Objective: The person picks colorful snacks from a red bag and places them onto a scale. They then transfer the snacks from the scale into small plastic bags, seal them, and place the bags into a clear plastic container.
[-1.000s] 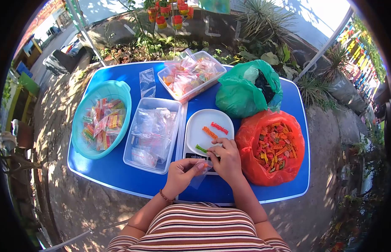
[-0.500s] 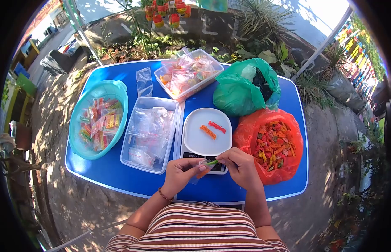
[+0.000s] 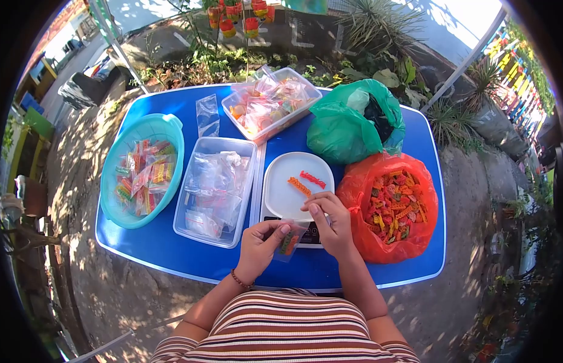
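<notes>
- Pinched shut between thumb and fingers, the left hand (image 3: 262,245) holds a small clear bag (image 3: 288,242) just above the near edge of the table, in front of the scale; orange and green snack pieces show inside it.
- Beside it, the right hand (image 3: 331,222) hovers over the front of the scale with its fingers curled; whether it holds anything cannot be told.
- The blue table (image 3: 172,257) carries everything else.
- A red bag (image 3: 361,199), open and full of mixed coloured snacks, sits just right of the scale.
- A green bag (image 3: 342,136) lies behind it.
- A teal basin (image 3: 112,163) at the left holds filled packets.
- A clear box (image 3: 186,181) of empty bags stands between basin and scale.
- A second clear box (image 3: 306,91) of packets sits at the back.
- The scale (image 3: 281,202) bears an orange piece (image 3: 298,186) and a red piece (image 3: 313,179).
</notes>
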`<control>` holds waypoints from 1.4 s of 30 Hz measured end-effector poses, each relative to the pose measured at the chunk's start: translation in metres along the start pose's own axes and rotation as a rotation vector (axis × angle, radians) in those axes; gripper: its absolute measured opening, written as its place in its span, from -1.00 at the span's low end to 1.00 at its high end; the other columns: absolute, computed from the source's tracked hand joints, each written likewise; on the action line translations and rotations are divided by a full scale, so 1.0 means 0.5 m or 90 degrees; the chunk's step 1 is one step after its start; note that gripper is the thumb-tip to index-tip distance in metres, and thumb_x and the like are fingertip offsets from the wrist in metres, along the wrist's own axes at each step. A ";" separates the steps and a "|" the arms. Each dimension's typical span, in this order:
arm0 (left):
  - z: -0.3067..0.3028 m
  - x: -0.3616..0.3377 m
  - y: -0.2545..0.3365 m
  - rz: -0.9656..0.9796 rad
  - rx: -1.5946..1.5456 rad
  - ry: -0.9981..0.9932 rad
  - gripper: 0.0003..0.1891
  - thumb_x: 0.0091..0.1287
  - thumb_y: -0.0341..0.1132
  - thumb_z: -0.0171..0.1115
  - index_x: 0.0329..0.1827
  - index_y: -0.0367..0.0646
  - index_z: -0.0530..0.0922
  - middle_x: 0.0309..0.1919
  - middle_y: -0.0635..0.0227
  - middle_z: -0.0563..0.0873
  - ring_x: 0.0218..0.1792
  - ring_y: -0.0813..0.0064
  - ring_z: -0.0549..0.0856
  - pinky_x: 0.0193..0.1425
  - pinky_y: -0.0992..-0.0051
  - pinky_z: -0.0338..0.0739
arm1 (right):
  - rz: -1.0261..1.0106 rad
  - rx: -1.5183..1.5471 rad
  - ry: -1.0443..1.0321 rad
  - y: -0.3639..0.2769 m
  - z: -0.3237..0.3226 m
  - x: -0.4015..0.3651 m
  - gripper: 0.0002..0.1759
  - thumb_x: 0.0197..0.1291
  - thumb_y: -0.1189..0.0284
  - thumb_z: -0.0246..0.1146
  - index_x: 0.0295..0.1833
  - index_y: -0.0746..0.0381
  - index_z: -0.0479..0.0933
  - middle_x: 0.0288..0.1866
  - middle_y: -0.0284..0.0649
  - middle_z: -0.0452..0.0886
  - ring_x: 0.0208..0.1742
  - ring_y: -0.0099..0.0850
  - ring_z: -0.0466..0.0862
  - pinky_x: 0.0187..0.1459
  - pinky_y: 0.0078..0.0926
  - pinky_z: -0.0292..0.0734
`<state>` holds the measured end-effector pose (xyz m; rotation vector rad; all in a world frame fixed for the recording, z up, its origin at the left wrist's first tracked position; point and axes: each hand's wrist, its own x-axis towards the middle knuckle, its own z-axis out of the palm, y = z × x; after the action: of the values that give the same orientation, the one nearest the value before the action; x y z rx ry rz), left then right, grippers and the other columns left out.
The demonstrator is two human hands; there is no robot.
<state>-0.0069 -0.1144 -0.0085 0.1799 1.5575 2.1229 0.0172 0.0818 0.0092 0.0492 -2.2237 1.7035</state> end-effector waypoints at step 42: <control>-0.029 0.009 0.001 0.045 0.024 -0.040 -0.69 0.37 -0.47 0.48 0.13 -0.40 0.71 -0.15 0.16 0.87 -0.16 0.54 0.84 -0.03 0.57 0.76 | -0.072 -0.044 -0.033 -0.035 -0.083 -0.031 -0.80 0.05 0.72 0.37 -0.19 0.31 0.76 -0.27 -0.22 0.76 -0.25 -0.45 0.78 -0.23 -0.54 0.64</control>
<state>-0.0166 -0.1250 -0.0137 0.3160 1.5766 2.1208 0.0459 0.1136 0.0302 0.2020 -2.2693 1.5824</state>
